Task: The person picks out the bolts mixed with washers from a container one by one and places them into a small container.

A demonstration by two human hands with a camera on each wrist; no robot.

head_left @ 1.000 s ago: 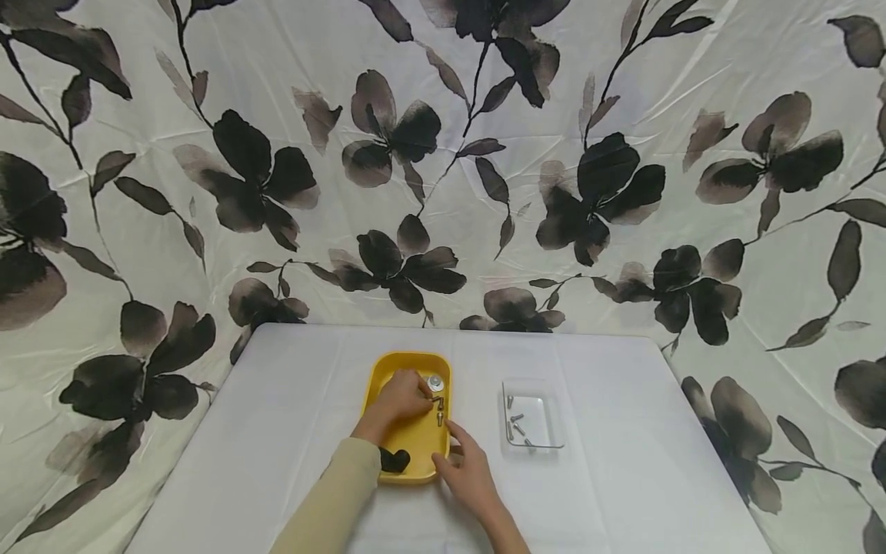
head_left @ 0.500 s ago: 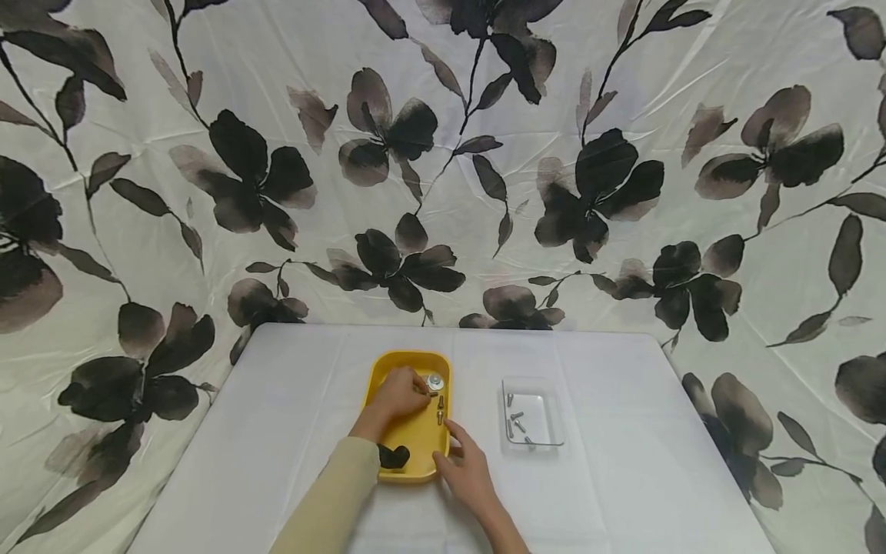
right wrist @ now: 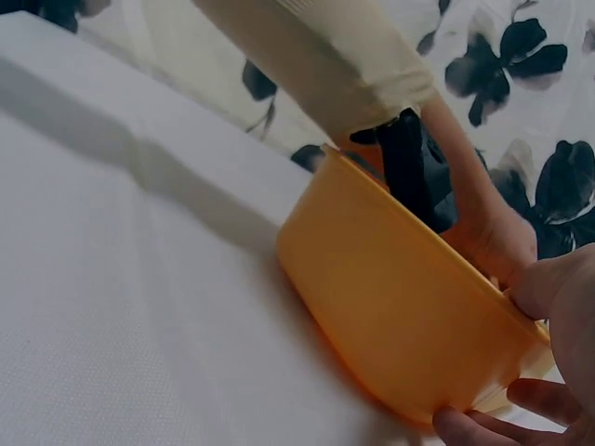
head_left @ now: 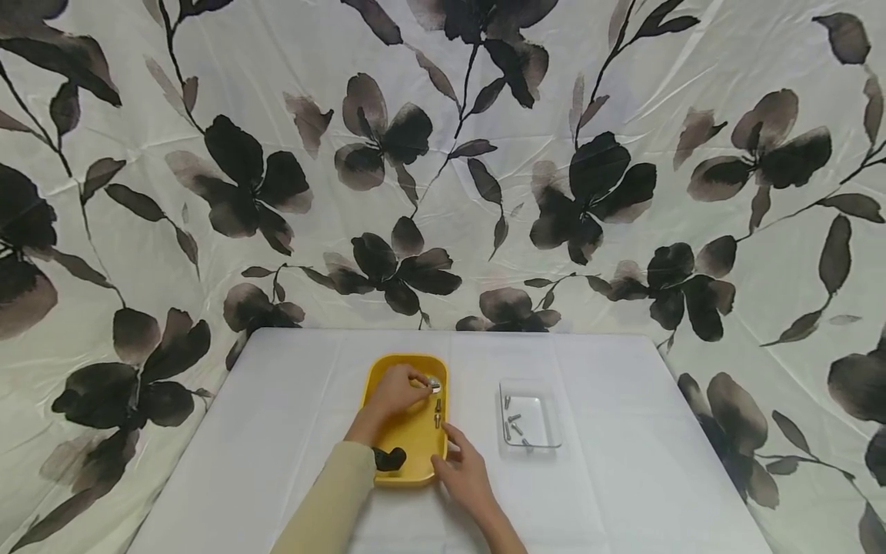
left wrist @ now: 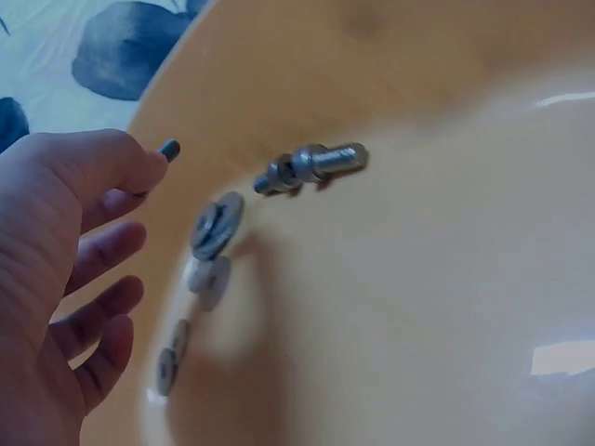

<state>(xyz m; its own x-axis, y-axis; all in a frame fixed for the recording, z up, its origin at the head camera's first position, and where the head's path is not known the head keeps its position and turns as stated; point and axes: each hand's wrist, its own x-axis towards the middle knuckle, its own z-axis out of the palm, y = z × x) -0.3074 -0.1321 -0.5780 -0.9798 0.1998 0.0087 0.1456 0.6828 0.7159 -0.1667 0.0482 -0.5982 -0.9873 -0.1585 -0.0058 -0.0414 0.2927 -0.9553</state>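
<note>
My left hand (head_left: pixel 399 390) reaches into the far part of a yellow tray (head_left: pixel 415 475). In the left wrist view, its thumb and index finger pinch a small bolt (left wrist: pixel 169 149), mostly hidden; the other fingers are loosely bent. Metal bolts (left wrist: pixel 325 162) lie end to end on the tray floor nearby. Beside the hand, several flat washers (left wrist: pixel 218 228) rest along the tray's wall. My right hand (head_left: pixel 467 471) holds the tray's near right side, thumb at the rim and fingers against the outer wall, as the right wrist view shows.
A clear plastic box (head_left: pixel 557 445) holding several loose bolts (head_left: pixel 516 428) stands right of the tray. Both sit on a white-covered table (head_left: pixel 609 477). Flower-patterned cloth (head_left: pixel 498 192) hangs behind it. A black piece (head_left: pixel 390 459) is at my left wrist.
My left hand has picked a bolt from beside the others and moved it slightly away from me, toward the washers. The right hand keeps its place on the tray.
</note>
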